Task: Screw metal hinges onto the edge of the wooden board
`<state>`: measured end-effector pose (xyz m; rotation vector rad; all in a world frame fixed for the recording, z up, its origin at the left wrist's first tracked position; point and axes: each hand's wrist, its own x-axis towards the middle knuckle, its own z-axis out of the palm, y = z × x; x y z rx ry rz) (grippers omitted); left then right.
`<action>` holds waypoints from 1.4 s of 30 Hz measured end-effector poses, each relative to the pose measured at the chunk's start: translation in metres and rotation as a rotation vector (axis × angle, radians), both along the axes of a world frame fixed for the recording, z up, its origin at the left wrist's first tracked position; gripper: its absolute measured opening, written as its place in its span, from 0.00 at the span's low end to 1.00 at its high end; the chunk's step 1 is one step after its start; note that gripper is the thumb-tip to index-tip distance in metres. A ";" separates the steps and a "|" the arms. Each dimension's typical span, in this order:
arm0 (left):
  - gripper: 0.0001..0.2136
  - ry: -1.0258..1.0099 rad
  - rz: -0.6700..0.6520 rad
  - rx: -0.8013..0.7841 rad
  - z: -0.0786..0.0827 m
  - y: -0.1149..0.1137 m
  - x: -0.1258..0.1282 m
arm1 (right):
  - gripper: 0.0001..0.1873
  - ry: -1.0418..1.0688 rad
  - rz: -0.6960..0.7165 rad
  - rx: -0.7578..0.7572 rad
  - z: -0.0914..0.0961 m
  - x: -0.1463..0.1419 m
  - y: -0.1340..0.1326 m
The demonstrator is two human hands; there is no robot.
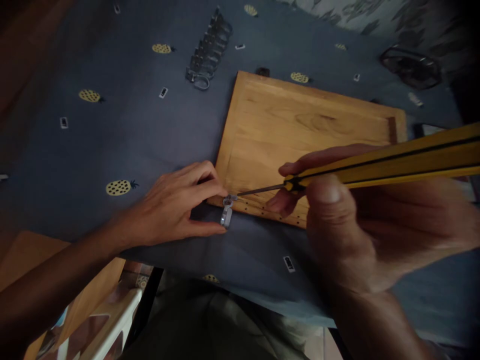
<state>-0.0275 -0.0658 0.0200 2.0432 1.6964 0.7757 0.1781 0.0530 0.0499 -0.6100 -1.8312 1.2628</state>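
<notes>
My left hand (pixel 176 205) pinches a small metal hinge (pixel 227 212) between thumb and forefinger, holding it against the near left corner of a wooden board (pixel 300 125). My right hand (pixel 367 220) is closed round a yellow and black screwdriver (pixel 393 162). Its thin metal shaft runs left, and its tip rests at the top of the hinge. Small holes line the board's near edge beside the hinge.
The board lies on a blue cloth (pixel 123 135) printed with yellow pineapples. A row of several more metal hinges (pixel 208 52) lies at the back. A dark round object (pixel 410 65) sits at the far right. A white chair edge (pixel 112 325) shows below the table.
</notes>
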 end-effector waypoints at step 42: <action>0.13 -0.010 0.006 -0.001 -0.001 0.000 0.002 | 0.10 0.038 -0.015 0.096 -0.007 -0.007 -0.003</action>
